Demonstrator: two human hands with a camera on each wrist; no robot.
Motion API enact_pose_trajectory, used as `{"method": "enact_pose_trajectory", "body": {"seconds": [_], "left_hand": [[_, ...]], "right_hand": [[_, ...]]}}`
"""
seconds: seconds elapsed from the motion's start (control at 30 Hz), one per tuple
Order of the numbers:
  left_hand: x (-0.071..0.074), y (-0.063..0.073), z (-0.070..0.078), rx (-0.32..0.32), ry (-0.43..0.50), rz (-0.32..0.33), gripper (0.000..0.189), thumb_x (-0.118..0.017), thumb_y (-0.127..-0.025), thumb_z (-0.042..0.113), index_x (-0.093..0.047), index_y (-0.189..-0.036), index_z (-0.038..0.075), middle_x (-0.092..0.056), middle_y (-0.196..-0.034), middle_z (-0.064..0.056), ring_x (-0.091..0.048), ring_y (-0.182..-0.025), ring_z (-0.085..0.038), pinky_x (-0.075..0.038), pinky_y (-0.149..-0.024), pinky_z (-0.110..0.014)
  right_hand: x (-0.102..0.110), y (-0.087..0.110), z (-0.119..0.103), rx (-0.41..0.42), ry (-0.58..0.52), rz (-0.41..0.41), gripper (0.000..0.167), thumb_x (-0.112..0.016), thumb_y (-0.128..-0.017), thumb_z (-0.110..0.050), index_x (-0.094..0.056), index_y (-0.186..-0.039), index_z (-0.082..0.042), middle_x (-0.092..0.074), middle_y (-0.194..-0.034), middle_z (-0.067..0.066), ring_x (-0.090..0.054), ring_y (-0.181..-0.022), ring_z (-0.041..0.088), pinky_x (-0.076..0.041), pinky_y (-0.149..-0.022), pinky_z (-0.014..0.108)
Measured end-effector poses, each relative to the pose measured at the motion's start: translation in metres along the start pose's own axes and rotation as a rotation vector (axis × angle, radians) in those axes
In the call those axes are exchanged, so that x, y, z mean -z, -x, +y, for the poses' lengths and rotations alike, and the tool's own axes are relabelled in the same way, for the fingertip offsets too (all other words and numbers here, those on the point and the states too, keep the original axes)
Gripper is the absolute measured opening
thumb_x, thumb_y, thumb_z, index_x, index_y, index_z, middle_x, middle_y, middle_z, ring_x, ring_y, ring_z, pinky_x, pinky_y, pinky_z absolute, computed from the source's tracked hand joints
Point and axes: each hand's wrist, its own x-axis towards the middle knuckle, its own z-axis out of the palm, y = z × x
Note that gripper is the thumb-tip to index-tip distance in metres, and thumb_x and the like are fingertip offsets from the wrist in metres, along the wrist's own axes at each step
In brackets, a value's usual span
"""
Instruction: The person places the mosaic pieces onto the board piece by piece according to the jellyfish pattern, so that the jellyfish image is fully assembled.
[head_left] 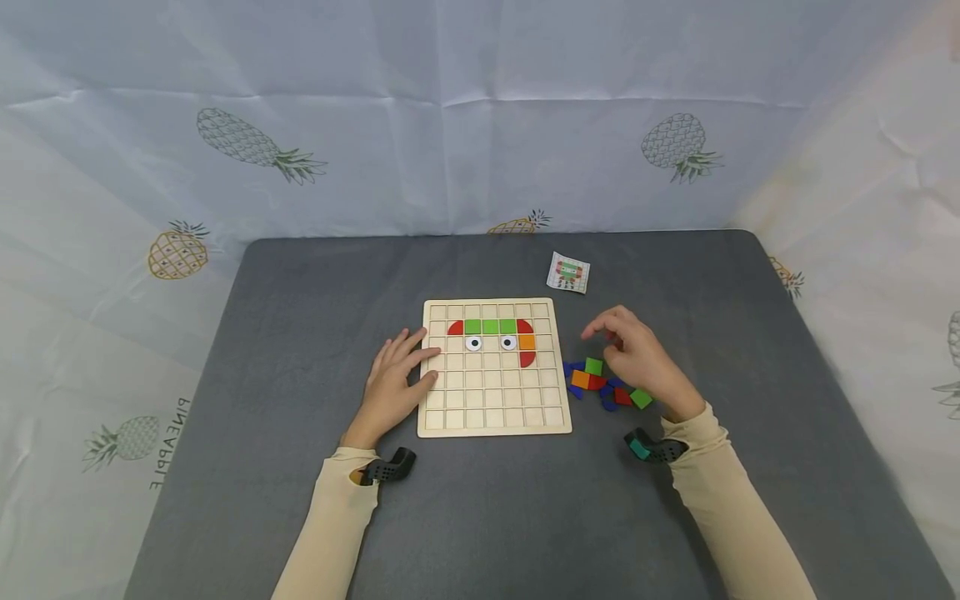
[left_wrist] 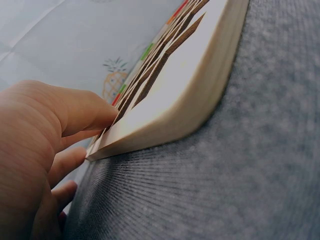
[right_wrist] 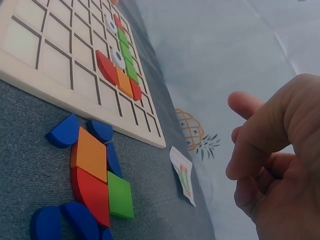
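A square wooden grid board point(head_left: 468, 421) lies flat on the table. Near its top are a row of green squares point(head_left: 490, 326) with red rounded tiles at both ends, two eye tiles point(head_left: 508, 342) and an orange square point(head_left: 527, 342) with a red rounded tile below it. My left hand point(head_left: 393, 383) rests along the board's left edge, fingers spread, thumb and index on the rim. My right hand point(head_left: 637, 354) hovers above the loose tiles right of the board, fingers loosely bent. No tile shows between its fingertips in the right wrist view point(right_wrist: 280, 155).
Loose tiles lie in a cluster: blue rounded pieces point(right_wrist: 64, 131), orange point(right_wrist: 89, 155), red point(right_wrist: 91, 195) and green point(right_wrist: 120, 195). A small picture card point(head_left: 568, 272) with a coloured grid figure lies behind the board. Pineapple-print cloth point(head_left: 480, 167) hangs behind the grey table point(head_left: 315, 317).
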Motion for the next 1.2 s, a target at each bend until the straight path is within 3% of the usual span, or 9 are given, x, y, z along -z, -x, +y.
{"method": "enact_pose_trajectory", "body": {"seconds": [0.17,0.8,0.97,1.2], "left_hand": [[0.0,0.0,-0.001,-0.003,-0.011,0.001,0.037,-0.068,-0.096,0.021,-0.068,-0.132,0.017,-0.041,-0.162,-0.005,-0.021,-0.158,-0.027,-0.004,-0.133,-0.047],[-0.001,-0.001,-0.002,-0.008,-0.01,0.006,0.037,-0.069,-0.095,0.021,-0.068,-0.132,0.016,-0.041,-0.162,-0.004,-0.021,-0.158,-0.027,-0.004,-0.133,-0.047],[-0.001,-0.001,-0.001,-0.002,-0.014,0.004,0.037,-0.069,-0.095,0.021,-0.068,-0.132,0.016,-0.041,-0.162,-0.004,-0.021,-0.158,-0.027,-0.004,-0.133,-0.047],[-0.002,-0.001,-0.002,0.006,-0.017,0.002,0.038,-0.07,-0.095,0.021,-0.068,-0.133,0.016,-0.041,-0.162,-0.004,-0.021,-0.158,-0.027,-0.004,-0.133,-0.047]], "right_hand": [[0.001,0.003,0.001,-0.003,-0.007,0.029,0.036,-0.043,-0.089,0.017,-0.068,-0.108,0.0,-0.054,-0.112,0.019,-0.04,-0.079,0.021,-0.034,-0.065,0.027],[-0.005,0.015,0.018,-0.033,-0.007,0.017,0.036,-0.048,-0.085,0.016,-0.068,-0.109,0.0,-0.054,-0.114,0.015,-0.039,-0.083,0.021,-0.033,-0.068,0.028],[-0.01,0.016,0.022,-0.055,0.003,0.023,0.03,-0.052,-0.09,0.011,-0.068,-0.11,-0.002,-0.056,-0.108,0.015,-0.04,-0.076,0.019,-0.035,-0.064,0.027],[-0.014,0.018,0.024,-0.075,0.049,-0.007,0.019,-0.059,-0.096,0.002,-0.068,-0.112,-0.003,-0.061,-0.107,0.013,-0.046,-0.084,0.021,-0.042,-0.069,0.029]]}}
